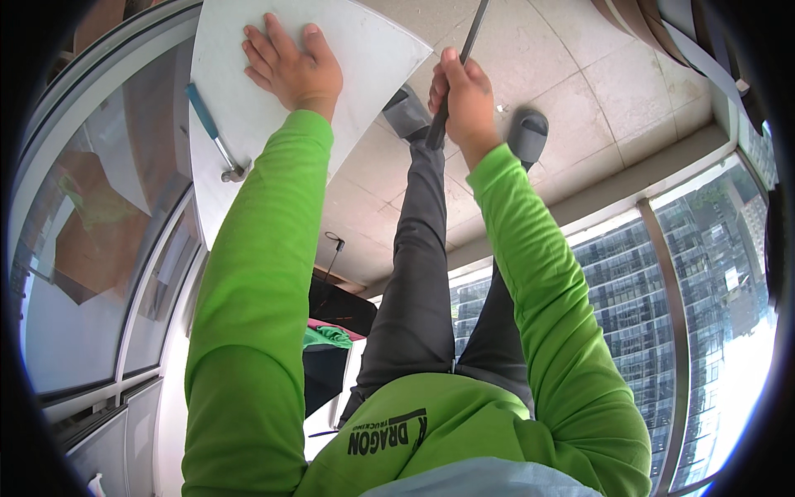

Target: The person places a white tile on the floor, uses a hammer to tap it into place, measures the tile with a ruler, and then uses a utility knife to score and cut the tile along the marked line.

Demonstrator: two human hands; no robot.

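My left hand (294,70) lies with its fingers spread on the upper part of a white panel (364,74). A hammer (207,120) with a blue handle and metal head rests on the panel, left of my left forearm. My right hand (464,103) is wrapped round a long, narrow dark bar (473,25), just right of the panel's edge. The bar runs up out of the top of the picture, and its lower end is over my leg.
My slippered feet (527,132) are on a tiled floor (580,58). A glass-panelled frame (124,257) runs along the left, and windows (704,298) showing tall buildings are at the right. A dark object (335,302) with green cloth (327,338) is low in the middle.
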